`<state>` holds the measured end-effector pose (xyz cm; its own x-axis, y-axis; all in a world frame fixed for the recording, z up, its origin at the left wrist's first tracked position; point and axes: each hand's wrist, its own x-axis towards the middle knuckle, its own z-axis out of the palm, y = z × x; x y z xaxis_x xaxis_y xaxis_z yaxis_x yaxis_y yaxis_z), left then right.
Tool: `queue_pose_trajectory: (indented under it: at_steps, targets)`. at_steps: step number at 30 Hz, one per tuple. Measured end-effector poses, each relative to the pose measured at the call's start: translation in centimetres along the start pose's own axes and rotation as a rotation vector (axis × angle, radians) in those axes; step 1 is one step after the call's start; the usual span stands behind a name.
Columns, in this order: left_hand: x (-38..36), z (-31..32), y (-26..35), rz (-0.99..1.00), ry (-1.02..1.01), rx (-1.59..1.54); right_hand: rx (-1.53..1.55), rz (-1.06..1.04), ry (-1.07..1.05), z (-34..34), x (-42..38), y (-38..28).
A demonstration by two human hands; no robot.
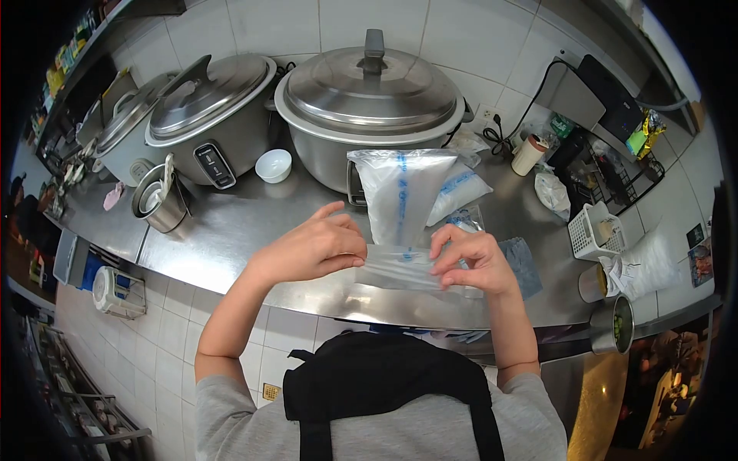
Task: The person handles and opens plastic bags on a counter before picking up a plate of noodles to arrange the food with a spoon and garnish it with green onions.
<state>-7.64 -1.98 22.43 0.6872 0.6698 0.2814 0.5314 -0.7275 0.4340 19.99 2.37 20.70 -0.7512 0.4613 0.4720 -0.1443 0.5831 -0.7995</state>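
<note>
A clear plastic bag [396, 269] is stretched between my hands, low over the steel counter. My left hand [319, 244] pinches its left edge with thumb and fingers together. On the other side my right hand [470, 263] has curled fingers on the bag's right end. Just behind them stands a filled plastic bag [403, 192] with blue print, its top wide and flat. Another printed bag [460, 192] leans at its right. Flat, bluish clear plastic [521, 267] lies right of my right hand.
Large lidded rice cookers [369, 96] line the back wall. A white bowl [274, 166] and a steel pot with utensils [163, 206] are at left. To the right are a jar [529, 155], a white basket [596, 232] and a metal container [613, 324]. The counter's front edge [307, 305] runs before me.
</note>
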Motion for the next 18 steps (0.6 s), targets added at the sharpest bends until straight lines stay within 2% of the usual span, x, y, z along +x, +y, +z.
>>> queue_pose_trajectory:
  at_steps: [1,2,3,4,5,6,7,8,9,10,12,13,14,15,17,18]
  targets:
    - [0.0,-0.4,-0.3,0.001,0.003,0.002,0.093,0.133,0.025,-0.4,-0.1,-0.1]
    - [0.1,-0.8,-0.6,0.036,0.002,-0.16,0.186,0.266,0.052,-0.7,-0.2,-0.3]
    - [0.2,-1.2,-0.9,0.072,0.001,-0.321,0.182,0.264,0.05,-1.0,0.0,-0.6]
    - [0.5,-1.3,-1.3,0.073,0.004,-0.32,0.178,0.39,0.024,-1.2,0.4,-0.9]
    - [0.8,-1.1,-1.8,0.088,-0.025,-0.536,0.175,0.518,-0.003,-1.5,0.6,-1.1]
    - [1.1,-0.9,-2.2,0.102,-0.053,-0.752,0.174,0.518,-0.004,-2.1,0.7,-0.9]
    - [1.5,-1.1,-2.6,0.104,-0.052,-0.753,0.313,0.427,-0.031,-3.0,0.9,-0.5]
    - [2.0,-1.3,-3.1,-0.005,-0.059,-0.904,0.45,0.334,-0.056,-3.8,1.3,0.1]
    - [2.6,-1.5,-3.6,-0.117,-0.064,-1.054,0.542,0.184,0.036,-4.3,1.8,1.4]
    - [3.5,-1.5,-4.4,-0.115,-0.062,-1.055,0.541,0.17,0.11,-5.2,2.7,2.0]
    - [5.8,-0.9,-6.0,-0.191,0.152,-1.413,0.538,0.157,0.186,-7.0,4.6,3.2]
    - [6.6,-1.0,-6.6,-0.189,0.15,-1.415,0.643,0.27,0.348,-7.5,5.7,3.9]
    - [7.4,-1.0,-7.2,-0.307,0.189,-1.557,0.745,0.382,0.513,-7.5,6.2,4.6]
    - [7.8,-0.8,-7.6,-0.429,0.229,-1.695,0.743,0.382,0.515,-7.2,6.1,5.3]
    - [7.8,0.8,-9.3,-0.503,0.221,-1.771,0.734,0.659,0.693,-6.4,5.8,7.2]
    - [7.8,1.3,-9.8,-0.579,0.214,-1.847,0.762,0.703,0.716,-5.7,5.6,7.7]
